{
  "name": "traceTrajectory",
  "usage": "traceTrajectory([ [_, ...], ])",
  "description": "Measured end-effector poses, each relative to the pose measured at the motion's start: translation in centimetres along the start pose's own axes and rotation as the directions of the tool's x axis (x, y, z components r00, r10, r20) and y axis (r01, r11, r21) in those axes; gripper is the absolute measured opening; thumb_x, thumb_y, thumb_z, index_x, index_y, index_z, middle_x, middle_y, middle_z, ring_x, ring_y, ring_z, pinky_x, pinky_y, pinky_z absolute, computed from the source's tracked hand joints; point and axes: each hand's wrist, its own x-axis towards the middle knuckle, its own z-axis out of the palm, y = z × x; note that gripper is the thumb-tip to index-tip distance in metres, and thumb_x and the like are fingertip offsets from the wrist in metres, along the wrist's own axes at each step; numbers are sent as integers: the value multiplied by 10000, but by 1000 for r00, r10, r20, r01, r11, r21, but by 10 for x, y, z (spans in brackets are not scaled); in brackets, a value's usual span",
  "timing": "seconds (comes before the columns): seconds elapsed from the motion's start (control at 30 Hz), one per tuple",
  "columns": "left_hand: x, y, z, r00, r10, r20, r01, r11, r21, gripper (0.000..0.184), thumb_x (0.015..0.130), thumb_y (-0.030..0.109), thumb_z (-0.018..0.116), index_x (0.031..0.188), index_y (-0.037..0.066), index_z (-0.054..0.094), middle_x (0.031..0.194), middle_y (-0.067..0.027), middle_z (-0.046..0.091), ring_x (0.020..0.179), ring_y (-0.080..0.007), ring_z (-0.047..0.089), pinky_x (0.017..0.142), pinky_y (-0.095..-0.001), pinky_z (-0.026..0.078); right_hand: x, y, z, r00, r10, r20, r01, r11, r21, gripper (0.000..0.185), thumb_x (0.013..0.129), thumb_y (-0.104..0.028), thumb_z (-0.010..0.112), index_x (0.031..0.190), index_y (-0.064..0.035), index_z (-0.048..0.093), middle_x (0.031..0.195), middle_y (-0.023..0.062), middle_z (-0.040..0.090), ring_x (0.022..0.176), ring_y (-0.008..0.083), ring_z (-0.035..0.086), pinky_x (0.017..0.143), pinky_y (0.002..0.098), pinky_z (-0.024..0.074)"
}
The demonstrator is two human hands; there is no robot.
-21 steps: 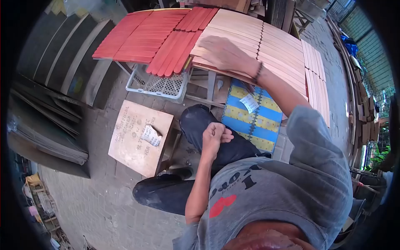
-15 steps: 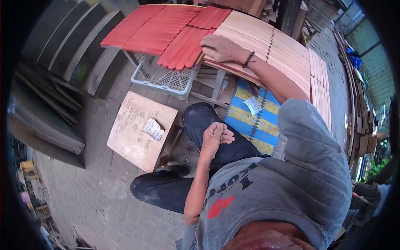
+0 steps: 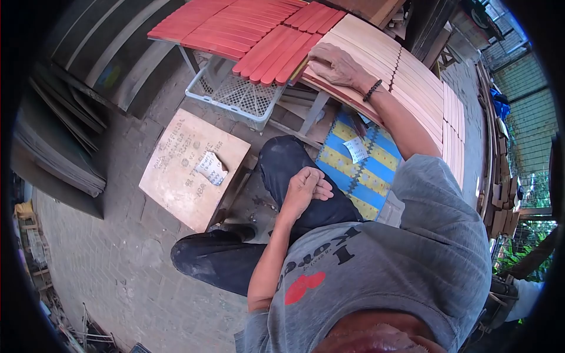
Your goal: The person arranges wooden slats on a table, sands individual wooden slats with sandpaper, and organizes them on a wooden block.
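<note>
My right hand (image 3: pixel 341 66) lies palm down on the pale wooden slats (image 3: pixel 374 44), its fingers bent and slightly apart close to the red slats (image 3: pixel 279 54). Nothing shows in its grasp. Over my thigh, my left hand (image 3: pixel 307 187) is loosely closed, fingertips drawn together; what it holds, if anything, is too small to tell. Both groups of slats lie in rows on a raised support. Several rounded red ends stick out over a white plastic crate (image 3: pixel 235 97).
A square wooden top (image 3: pixel 182 185) with handwriting bears a torn paper (image 3: pixel 210 169). Below the pale slats is a blue and yellow patterned board (image 3: pixel 356 167) with a white note (image 3: pixel 355 150). Dark boards (image 3: pixel 56 147) lean at the left.
The view has shifted, moving the slats up and rightward in the picture. My right hand stays on the pale slats, its fingers more bent than at first. My left hand keeps its closed shape.
</note>
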Motion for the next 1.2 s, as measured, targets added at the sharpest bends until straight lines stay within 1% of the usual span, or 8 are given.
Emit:
traceTrajectory([
  [0.27, 1, -2, 0, 1000, 9, 17, -8, 1000, -13, 271, 1102, 244, 431, 1059, 14, 567, 897, -150, 707, 765, -217, 737, 664, -285, 598, -2, -4, -4, 1000, 7, 15, -7, 1000, 11, 242, 950, -247, 651, 1051, -27, 646, 1066, 151, 655, 1030, 356, 615, 917, 432, 504],
  [0.53, 2, -2, -2, 999, -8, 37, 10, 999, -44, 264, 1100, 238, 432, 1066, 12, 565, 907, -154, 708, 771, -224, 736, 673, -289, 596, 2, 14, -15, 969, 242, -50, -235, 965, 115, 328, 970, -262, 628, 1192, -21, 650, 1173, 154, 676, 1130, 323, 630, 1004, 396, 484],
  [0.6, 3, -1, -2, 999, -11, 49, 14, 999, -49, 265, 1101, 239, 432, 1067, 11, 564, 910, -156, 708, 775, -227, 736, 676, -291, 596, 2, 23, -13, 972, 220, -83, -214, 974, 69, 317, 985, -260, 605, 1177, -12, 651, 1152, 160, 680, 1115, 337, 628, 996, 399, 486],
  [0.67, 4, 1, -1, 998, -25, 55, 27, 998, -49, 270, 1101, 245, 434, 1069, 9, 562, 913, -160, 707, 780, -231, 735, 681, -292, 594, 1, 34, -11, 998, 69, -15, -69, 996, -56, 302, 992, -249, 593, 1175, -16, 651, 1161, 160, 669, 1096, 349, 628, 985, 407, 490],
  [0.9, 5, 3, -3, 996, -36, 80, 42, 996, -77, 284, 1101, 263, 443, 1072, 7, 562, 917, -163, 706, 785, -230, 735, 685, -296, 596, 1, 43, -3, 990, 139, 15, -138, 989, -51, 321, 964, -272, 597, 1206, -66, 648, 1248, 146, 637, 1171, 342, 597, 1023, 418, 483],
  [0.97, 5, 3, -3, 995, -49, 83, 55, 996, -70, 283, 1103, 262, 437, 1078, 9, 561, 923, -163, 707, 791, -230, 736, 689, -299, 599, 4, 42, -3, 999, 44, -24, -46, 995, -90, 277, 984, -261, 602, 1147, -39, 638, 1152, 149, 644, 1110, 352, 605, 964, 423, 496],
  [1.1, 7, 3, -3, 995, -63, 78, 67, 996, -59, 280, 1106, 260, 432, 1084, 13, 561, 926, -162, 708, 794, -230, 737, 692, -300, 601, 7, 43, -4, 999, 54, -8, -54, 988, -146, 256, 976, -265, 611, 1108, -46, 628, 1123, 145, 641, 1092, 355, 603, 941, 430, 498],
  [1.2, 7, 4, -3, 994, -72, 80, 77, 995, -66, 276, 1107, 257, 430, 1088, 15, 561, 927, -161, 709, 795, -231, 738, 694, -299, 602, 8, 37, -4, 997, -10, -82, -2, 990, -138, 227, 948, -255, 612, 999, -34, 627, 975, 135, 629, 981, 340, 605, 851, 445, 497],
])
